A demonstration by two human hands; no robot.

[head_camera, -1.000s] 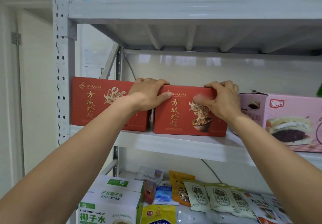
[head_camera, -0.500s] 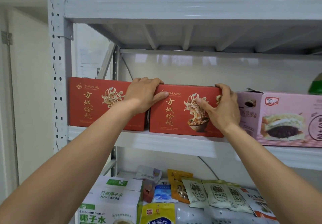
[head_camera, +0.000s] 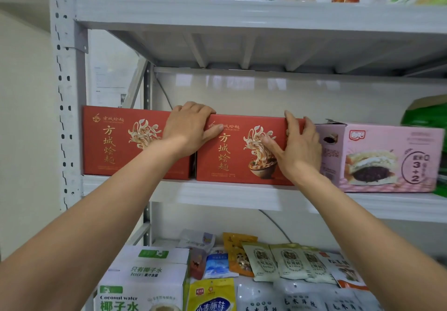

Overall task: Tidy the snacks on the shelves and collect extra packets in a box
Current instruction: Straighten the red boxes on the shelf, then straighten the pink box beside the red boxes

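**Right red box held end to end, long axis along the shelf**

The left red box (head_camera: 116,141) stands on the middle shelf (head_camera: 217,194), front face out. The left hand (head_camera: 188,129) sits over the seam where it meets the right red box (head_camera: 232,155). Its fingers are curled over the top edge and its thumb is stretched flat on that second box's front.

The right red box also stands on the middle shelf, with its long axis running left to right along the shelf's front edge. Only a narrow dark slit separates it from its twin.

The right hand (head_camera: 300,146) clasps its far end, with fingers hooked over the top right corner and the thumb pressed on the noodle picture. Just beside that end stands the pink box (head_camera: 377,155); I cannot tell if the two touch.

The box therefore lies straight between the two hands, one at each end, neither nearer than the other. The next move is probably a sideways slide along that axis, or a push back to square it up. Uneven pressure from either hand would likely skew the box.
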